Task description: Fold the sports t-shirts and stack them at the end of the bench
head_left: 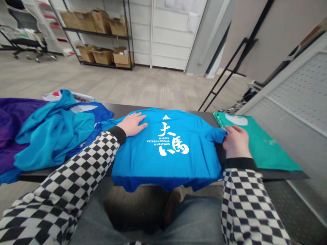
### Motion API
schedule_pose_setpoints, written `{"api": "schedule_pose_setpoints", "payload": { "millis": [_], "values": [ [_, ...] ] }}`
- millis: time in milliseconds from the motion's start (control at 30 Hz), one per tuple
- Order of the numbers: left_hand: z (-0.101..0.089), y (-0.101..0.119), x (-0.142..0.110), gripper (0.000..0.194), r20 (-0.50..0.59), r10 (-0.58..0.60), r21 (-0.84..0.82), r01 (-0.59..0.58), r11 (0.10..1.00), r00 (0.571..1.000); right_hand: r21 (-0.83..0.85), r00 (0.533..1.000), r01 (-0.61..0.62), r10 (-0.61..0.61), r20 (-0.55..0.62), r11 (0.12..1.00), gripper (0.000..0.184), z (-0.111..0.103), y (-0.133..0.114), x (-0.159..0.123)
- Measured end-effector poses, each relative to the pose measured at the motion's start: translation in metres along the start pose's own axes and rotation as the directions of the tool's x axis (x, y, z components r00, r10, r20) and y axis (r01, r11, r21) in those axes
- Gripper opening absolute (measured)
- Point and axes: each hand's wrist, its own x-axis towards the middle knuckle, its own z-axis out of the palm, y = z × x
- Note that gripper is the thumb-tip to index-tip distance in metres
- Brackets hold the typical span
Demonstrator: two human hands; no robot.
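Note:
A blue T-shirt (138, 156) with white marathon lettering lies spread on the dark table (120, 109), its lower edge hanging over the near side. My left hand (133, 124) rests flat on the shirt near its left shoulder, fingers spread. At the other side, my right hand (236, 139) pinches the end of the right sleeve (217, 134) between thumb and fingers. Just beyond that hand lies a folded green shirt (265, 146).
A heap of loose clothes, including a turquoise garment (56, 132) and a purple one (10, 126), covers the table's left. A grey perforated panel (301, 92) stands at the right. Shelves with cardboard boxes (102, 55) are across the floor.

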Motion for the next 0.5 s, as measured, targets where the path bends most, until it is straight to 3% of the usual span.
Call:
{"api": "schedule_pose_setpoints", "payload": {
  "millis": [100,233,400,500],
  "values": [
    [0.008,0.004,0.007,0.087,0.045,-0.064,0.045,0.062,0.997,0.997,0.039,0.998,0.001,0.002,-0.061,0.999,0.052,-0.004,0.005,0.01],
    [0.011,0.004,0.004,0.089,0.04,-0.065,0.094,0.061,0.994,0.997,-0.017,0.984,0.164,-0.165,-0.068,0.986,0.042,-0.009,0.002,0.016],
    [0.008,0.023,0.021,0.09,0.126,-0.13,0.133,0.113,0.985,0.983,-0.02,0.913,0.403,-0.403,-0.06,0.915,0.035,-0.014,-0.016,0.025],
    [0.006,0.041,0.037,0.093,0.177,-0.176,0.142,0.152,0.978,0.968,-0.063,0.869,0.483,-0.487,-0.089,0.873,0.033,-0.022,-0.019,0.031]
  ]
}}
